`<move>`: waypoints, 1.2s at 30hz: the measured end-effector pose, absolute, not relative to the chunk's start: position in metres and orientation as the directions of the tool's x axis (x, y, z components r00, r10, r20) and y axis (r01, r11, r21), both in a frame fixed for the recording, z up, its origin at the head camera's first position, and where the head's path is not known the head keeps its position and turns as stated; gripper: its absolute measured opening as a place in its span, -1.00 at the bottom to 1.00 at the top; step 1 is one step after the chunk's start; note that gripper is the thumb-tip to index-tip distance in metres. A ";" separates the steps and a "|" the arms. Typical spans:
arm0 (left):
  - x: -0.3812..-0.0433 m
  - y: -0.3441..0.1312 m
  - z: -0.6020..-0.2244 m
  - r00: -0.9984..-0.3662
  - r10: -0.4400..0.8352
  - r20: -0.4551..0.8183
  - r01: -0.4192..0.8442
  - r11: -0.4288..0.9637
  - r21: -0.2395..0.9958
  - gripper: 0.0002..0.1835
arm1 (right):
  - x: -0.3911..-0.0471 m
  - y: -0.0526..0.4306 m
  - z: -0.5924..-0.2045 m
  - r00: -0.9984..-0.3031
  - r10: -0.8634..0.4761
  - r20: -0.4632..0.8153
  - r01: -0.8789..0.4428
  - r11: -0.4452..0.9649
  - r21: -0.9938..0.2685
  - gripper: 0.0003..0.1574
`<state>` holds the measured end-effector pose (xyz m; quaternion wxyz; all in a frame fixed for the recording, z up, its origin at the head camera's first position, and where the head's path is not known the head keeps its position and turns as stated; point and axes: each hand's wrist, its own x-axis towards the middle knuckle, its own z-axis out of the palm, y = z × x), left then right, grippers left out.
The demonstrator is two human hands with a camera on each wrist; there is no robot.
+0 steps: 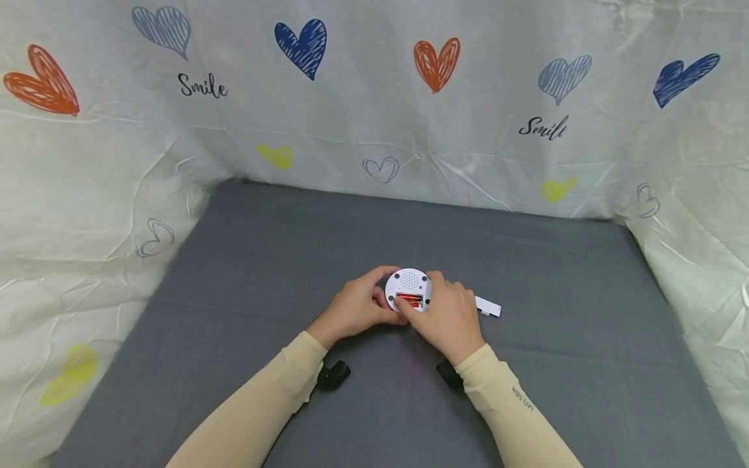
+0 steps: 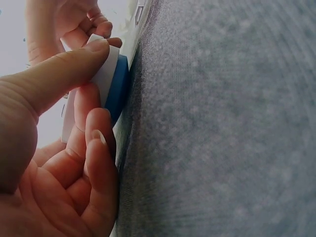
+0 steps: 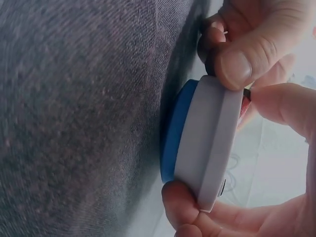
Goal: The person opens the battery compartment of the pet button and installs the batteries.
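A round white device [image 1: 409,281] with speaker holes, dark feet and a blue underside [image 3: 173,133] lies face down on the grey cloth. Red batteries [image 1: 411,299] show in its uncovered compartment. My left hand [image 1: 358,304] grips the rim from the left, thumb on the near side. From the right, my right hand [image 1: 449,320] holds the device, its fingers curled at the far edge. The right thumb presses on the end of a red battery, as the right wrist view shows. A white strip-shaped battery cover [image 1: 489,307] lies just right of this hand, partly hidden by it.
The grey cloth [image 1: 281,260] covers the tabletop. A pale curtain [image 1: 363,123] printed with hearts and "Smile" stands along the back and both sides. Black wrist-worn parts [image 1: 335,375] stick out inward from both beige sleeves.
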<state>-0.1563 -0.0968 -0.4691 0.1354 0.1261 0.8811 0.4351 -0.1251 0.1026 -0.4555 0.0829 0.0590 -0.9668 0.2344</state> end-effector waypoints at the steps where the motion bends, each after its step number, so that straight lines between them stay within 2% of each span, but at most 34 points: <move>1: -0.156 -0.097 -0.469 -0.930 0.346 -0.128 0.106 0.581 0.807 0.02 | -0.125 0.103 -0.455 -0.983 -0.070 0.170 -0.141 0.880 -0.454 -0.12; 21: -0.157 -0.096 -0.463 -0.907 0.405 -0.117 0.121 0.515 0.848 -0.06 | -0.130 0.113 -0.445 -0.997 -0.065 0.034 -0.073 0.845 -0.530 -0.09; 26: -0.159 -0.096 -0.463 -0.903 0.410 -0.128 0.120 0.528 0.841 -0.05 | -0.132 0.117 -0.445 -0.995 -0.096 0.041 -0.103 0.845 -0.524 -0.15; 31: -0.161 -0.100 -0.460 -0.889 0.430 -0.160 0.118 0.551 0.826 -0.01 | -0.131 0.132 -0.439 -0.989 -0.146 0.015 -0.129 0.816 -0.564 -0.30; 36: -0.165 -0.104 -0.458 -0.884 0.436 -0.167 0.152 0.607 0.780 0.00 | -0.129 0.154 -0.433 -0.989 -0.140 0.035 -0.137 0.832 -0.537 -0.29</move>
